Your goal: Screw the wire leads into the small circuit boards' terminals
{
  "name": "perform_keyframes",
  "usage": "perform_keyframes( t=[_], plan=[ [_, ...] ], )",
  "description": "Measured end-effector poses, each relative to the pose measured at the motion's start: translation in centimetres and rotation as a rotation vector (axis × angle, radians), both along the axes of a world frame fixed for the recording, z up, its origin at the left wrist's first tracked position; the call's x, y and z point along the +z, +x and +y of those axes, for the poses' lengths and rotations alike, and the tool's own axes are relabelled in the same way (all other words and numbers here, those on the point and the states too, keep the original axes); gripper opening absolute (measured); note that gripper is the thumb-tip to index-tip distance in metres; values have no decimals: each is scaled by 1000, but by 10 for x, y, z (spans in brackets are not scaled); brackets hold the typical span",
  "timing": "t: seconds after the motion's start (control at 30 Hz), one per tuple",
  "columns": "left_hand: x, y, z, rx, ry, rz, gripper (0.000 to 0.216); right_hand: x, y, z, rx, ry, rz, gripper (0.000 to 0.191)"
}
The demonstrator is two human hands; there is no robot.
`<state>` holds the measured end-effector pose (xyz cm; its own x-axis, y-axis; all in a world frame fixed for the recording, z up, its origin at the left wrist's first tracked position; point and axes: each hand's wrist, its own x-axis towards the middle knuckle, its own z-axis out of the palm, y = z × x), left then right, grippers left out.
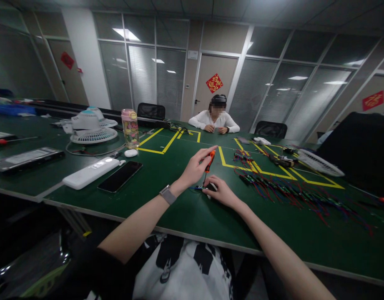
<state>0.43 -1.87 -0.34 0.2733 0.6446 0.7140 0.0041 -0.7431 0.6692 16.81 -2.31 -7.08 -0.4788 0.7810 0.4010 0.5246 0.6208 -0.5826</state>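
Note:
My left hand (196, 166), with a watch on its wrist, is closed around the orange and black handle of a screwdriver (210, 161). The screwdriver stands nearly upright, its shaft pointing down at a small circuit board (198, 188) on the green table. At the board's right side, my right hand (219, 191) has its thumb and fingers pinched at the edge, near the screwdriver's tip. My fingers partly cover the board, and the exact contact of the tip is too small to make out.
Several small boards with red and blue wires (292, 192) lie to the right. A black phone (120, 176), a white power bank (91, 173), a bottle (130, 129) and white fans (93, 129) are on the left. Across the table (179, 208) sits another person (214, 116).

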Motion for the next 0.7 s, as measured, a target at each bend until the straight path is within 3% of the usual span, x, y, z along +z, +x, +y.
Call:
perform_keyframes(
  t=[0.1, 0.27, 0.43, 0.6, 0.7],
  plan=[
    [-2, 1, 1, 4, -19, -39, 38, 0, 0, 0, -8, 3, -14, 8],
    [-4, 0, 5, 189, 34, -59, 34, -2, 1, 1, -39, 12, -17, 18],
    [-3, 0, 5, 32, -71, -90, 38, -1, 0, 0, -6, -7, 5, 11],
    [-2, -1, 1, 144, 13, -45, 36, 0, -1, -1, 0, -13, 29, 9],
    [-1, 0, 1, 73, -21, -55, 35, 1, -1, -2, 8, -14, 21, 8]
  ],
)
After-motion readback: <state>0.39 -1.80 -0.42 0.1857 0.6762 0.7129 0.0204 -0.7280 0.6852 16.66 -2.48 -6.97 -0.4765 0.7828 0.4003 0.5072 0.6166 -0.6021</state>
